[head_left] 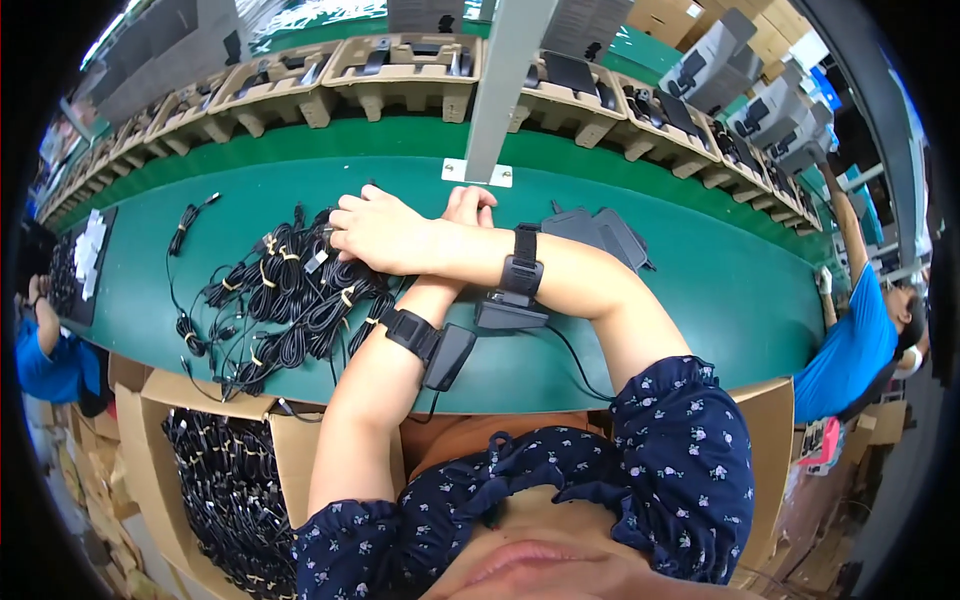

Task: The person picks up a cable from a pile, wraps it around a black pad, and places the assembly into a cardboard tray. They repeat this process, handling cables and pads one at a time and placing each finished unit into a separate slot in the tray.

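My forearms cross over the green tabletop (700, 290), the right one lying over the left. My right hand (385, 232) reaches to the left, its bent fingers closed down on a black cable bundle (325, 218) at the upper right of a cable pile (285, 290); its fingertips are partly hidden. Several bundles in the pile have pale ties. My left hand (470, 206) lies beyond the right wrist, near the metal post (497, 100), fingers slightly bent and apart with nothing seen in them. Black strapped devices (450, 357) sit on both wrists.
Dark grey flat parts (600, 235) lie right of the post. Molded cardboard trays (400, 85) with black items line a raised ledge behind. One cable (185, 230) lies apart at left. A carton (150, 480) full of cables stands below the table edge. Blue-shirted people work at both sides.
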Available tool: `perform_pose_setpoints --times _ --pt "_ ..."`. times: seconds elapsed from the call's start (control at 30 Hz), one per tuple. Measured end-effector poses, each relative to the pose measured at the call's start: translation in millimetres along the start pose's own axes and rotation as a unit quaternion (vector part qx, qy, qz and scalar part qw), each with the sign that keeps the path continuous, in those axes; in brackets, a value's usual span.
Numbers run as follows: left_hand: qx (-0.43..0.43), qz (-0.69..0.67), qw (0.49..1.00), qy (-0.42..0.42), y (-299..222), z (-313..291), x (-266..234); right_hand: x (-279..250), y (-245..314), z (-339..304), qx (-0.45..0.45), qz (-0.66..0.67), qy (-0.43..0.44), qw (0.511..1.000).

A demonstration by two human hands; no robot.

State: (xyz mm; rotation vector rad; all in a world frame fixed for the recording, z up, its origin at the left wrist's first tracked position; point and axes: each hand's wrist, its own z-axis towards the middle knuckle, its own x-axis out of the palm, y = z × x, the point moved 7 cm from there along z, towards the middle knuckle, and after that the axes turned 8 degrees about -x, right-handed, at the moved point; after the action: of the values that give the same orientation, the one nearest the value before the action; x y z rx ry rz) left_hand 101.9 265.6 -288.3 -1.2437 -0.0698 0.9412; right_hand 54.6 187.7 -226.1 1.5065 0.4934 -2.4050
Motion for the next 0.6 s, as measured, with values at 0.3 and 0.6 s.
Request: perform_pose_setpoints --times 0.3,0.6 --pt "0.043 0.048 0.997 0.03 -5 -1 0 -49 -8 -29 0.111 0.007 0.049 0.993" --pt "0.125 0.141 0.982 0.023 1 -5 20 -69 -62 -91 0.266 0.26 -0.198 0.907"
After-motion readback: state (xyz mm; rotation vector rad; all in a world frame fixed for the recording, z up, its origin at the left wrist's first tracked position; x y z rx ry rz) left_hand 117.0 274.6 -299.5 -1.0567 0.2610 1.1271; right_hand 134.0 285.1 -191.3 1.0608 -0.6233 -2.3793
